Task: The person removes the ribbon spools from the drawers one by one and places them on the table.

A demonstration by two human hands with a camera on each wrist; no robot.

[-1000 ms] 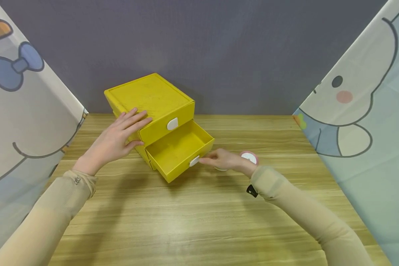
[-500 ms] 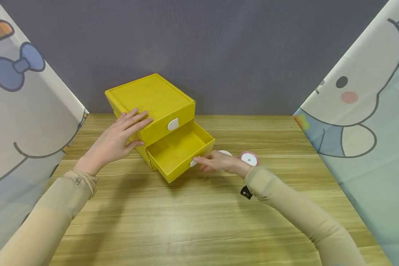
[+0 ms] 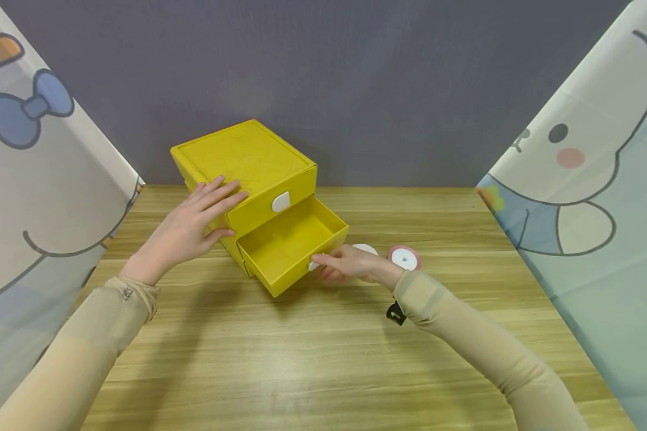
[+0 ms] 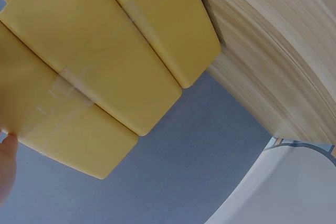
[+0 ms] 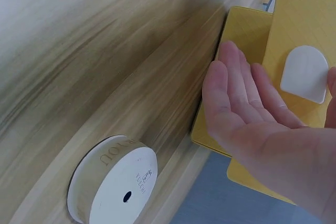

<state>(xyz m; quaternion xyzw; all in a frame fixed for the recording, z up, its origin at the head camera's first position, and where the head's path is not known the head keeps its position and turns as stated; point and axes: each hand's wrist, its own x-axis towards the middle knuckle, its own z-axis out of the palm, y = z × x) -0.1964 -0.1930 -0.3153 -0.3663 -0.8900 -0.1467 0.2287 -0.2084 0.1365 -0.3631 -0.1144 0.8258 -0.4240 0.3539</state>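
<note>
A yellow drawer cabinet (image 3: 242, 157) stands at an angle on the table, its middle drawer (image 3: 288, 239) pulled out with a bare interior. My left hand (image 3: 189, 224) rests on the cabinet's top left edge, fingers spread and thumb against the side; only a fingertip shows in the left wrist view. My right hand (image 3: 350, 262) is at the front of the pulled-out drawer. Its thumb is by the white handle (image 5: 305, 74), while the other fingers extend loosely below, without curling round it. The top drawer (image 3: 272, 200) is pushed in.
To the right of the cabinet lie two ribbon spools. One, with beige ribbon (image 5: 102, 169), is partly hidden by my right hand in the head view; the other is a pink-rimmed spool (image 3: 404, 258). A grey wall (image 3: 399, 90) stands behind, with printed cloth panels (image 3: 587, 143) on both sides.
My right hand has shifted slightly left, bringing its thumb to the drawer handle and uncovering more of both spools. The left hand and the drawer look unmoved.
</note>
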